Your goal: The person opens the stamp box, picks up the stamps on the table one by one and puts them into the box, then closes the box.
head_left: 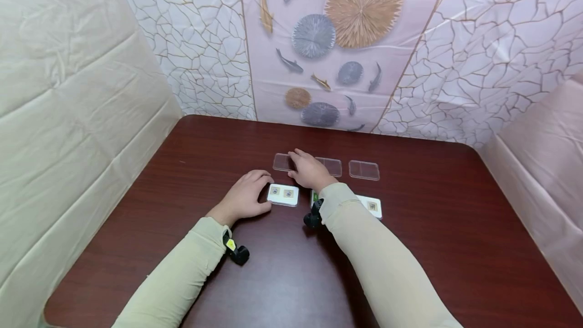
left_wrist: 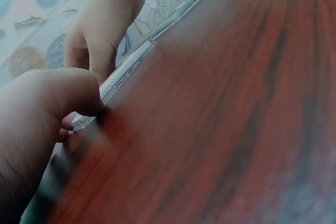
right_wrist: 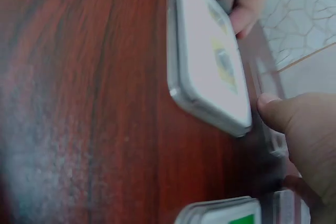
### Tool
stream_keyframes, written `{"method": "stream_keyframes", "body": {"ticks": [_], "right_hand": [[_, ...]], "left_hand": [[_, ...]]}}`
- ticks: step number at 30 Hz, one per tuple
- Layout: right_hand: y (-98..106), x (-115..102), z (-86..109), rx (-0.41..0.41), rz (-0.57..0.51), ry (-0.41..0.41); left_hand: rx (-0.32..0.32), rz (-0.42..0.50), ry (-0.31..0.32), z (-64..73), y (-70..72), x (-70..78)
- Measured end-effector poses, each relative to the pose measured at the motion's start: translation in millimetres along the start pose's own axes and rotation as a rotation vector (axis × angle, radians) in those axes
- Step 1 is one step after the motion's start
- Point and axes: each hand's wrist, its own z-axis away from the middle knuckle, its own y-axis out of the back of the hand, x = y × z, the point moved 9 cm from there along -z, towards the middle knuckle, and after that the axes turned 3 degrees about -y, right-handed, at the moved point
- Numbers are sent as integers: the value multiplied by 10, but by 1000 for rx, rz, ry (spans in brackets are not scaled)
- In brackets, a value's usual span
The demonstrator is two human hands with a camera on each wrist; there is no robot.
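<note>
In the head view, my left hand (head_left: 246, 194) holds a flat white case (head_left: 283, 201) by its left end, thumb at the near corner and fingers at the far one. Two small tan pictures show on the case's white face. My right hand (head_left: 310, 170) reaches past it to a clear plastic cover (head_left: 281, 162), thumb at the near edge and fingers at the far edge. In the right wrist view the right thumb (right_wrist: 275, 111) lies against the cover's rim. The right fingers are mostly hidden there.
Another clear cover (head_left: 331, 167) lies partly behind the right hand, and a third cover (head_left: 364, 170) farther right. Under the right forearm are a case with green (head_left: 315, 197) and a white case (head_left: 373, 206), both partly covered. A patterned curtain (head_left: 319, 65) hangs behind the table (head_left: 218, 140).
</note>
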Motion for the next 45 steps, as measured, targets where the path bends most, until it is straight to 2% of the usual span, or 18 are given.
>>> {"method": "stream_keyframes", "body": {"ticks": [2, 5, 9, 14, 20, 28, 45], "right_hand": [[-34, 22, -22, -12, 12, -5], [-31, 27, -29, 11, 30, 8], [0, 8, -9, 39, 74, 55], [-2, -14, 42, 20, 110, 114], [-10, -79, 172, -37, 80, 158], [-33, -134, 309, -56, 52, 179], [-54, -286, 576, 11, 77, 268]], "left_hand": [[2, 2, 3, -11, -9, 11], [10, 11, 5, -27, -8, 24], [20, 20, 15, -39, 3, 20], [31, 25, 33, -37, 9, -5], [32, 22, 54, -25, 4, -41], [35, 9, 79, -12, 6, -84], [17, 17, 110, -5, 15, -86]]}}
